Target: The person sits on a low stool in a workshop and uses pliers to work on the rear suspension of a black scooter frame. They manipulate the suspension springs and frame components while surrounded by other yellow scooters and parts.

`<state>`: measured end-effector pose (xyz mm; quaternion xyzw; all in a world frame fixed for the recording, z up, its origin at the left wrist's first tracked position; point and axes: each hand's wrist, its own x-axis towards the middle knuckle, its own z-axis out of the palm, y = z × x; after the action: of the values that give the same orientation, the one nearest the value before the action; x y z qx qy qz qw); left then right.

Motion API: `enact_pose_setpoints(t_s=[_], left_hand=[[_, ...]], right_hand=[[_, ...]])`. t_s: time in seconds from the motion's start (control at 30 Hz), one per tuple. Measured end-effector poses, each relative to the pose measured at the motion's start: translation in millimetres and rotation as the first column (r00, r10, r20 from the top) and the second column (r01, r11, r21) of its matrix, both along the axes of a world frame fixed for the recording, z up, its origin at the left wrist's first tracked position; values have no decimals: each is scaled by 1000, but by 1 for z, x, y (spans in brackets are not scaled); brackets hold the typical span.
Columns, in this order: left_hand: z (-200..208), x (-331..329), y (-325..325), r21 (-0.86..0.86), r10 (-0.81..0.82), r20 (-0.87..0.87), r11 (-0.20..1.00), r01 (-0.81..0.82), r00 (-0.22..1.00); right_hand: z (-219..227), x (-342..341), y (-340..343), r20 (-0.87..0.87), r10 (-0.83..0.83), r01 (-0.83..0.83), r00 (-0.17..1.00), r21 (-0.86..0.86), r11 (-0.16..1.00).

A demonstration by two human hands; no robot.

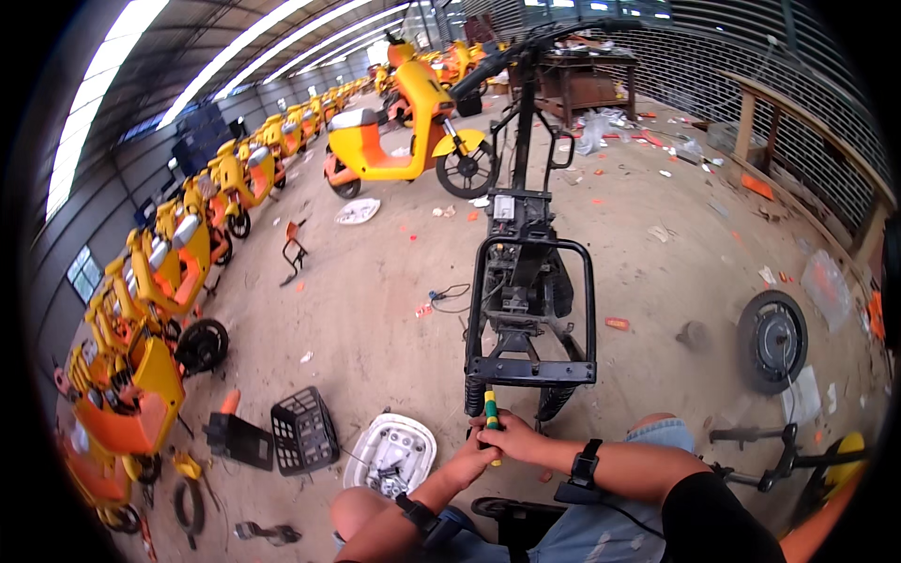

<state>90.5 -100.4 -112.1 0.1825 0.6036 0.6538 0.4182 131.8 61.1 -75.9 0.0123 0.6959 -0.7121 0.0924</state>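
Note:
Just behind the black scooter frame (530,371), my two hands meet around a green-and-yellow screwdriver (491,409). Its handle stands upright in the view; no blade shows. My right hand (516,437) is closed round the handle from the right. Against the lower part of the handle, my left hand (472,460) is closed too, its fingers partly overlapped by the right hand. The bare frame stands in front of me with a looped rear rail, exposed wiring and handlebars at the far end. To my left, a white tray (427,441) holds several small metal parts.
Beside the tray lie a black basket (305,432) and a black box (239,441). A wheel (772,342) and a black fork-like part (779,458) lie at right. A yellow scooter (399,155) stands ahead; rows of others (178,253) line the left. Litter dots the floor.

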Motion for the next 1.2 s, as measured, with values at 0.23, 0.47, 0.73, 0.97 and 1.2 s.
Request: enact_pose_setpoints(t_s=[0.23, 0.47, 0.73, 0.97, 1.2], left_hand=[[5, 9, 9, 64, 52, 121, 996, -60, 991], [30, 12, 20, -96, 54, 151, 995, -40, 987], [30, -10, 36, -306, 188, 272, 947, -100, 944], [35, 11, 77, -252, 322, 213, 930, -266, 923], [39, 22, 80, -205, 113, 486, 979, -13, 866]], right_hand=[[7, 12, -2, 126, -16, 33, 992, -138, 990], [11, 16, 11, 182, 6, 17, 983, -124, 992], [16, 43, -1, 61, -279, 278, 958, 24, 960], [32, 115, -11, 345, -591, 496, 729, 329, 803], [49, 130, -31, 290, -672, 613, 681, 276, 740]])
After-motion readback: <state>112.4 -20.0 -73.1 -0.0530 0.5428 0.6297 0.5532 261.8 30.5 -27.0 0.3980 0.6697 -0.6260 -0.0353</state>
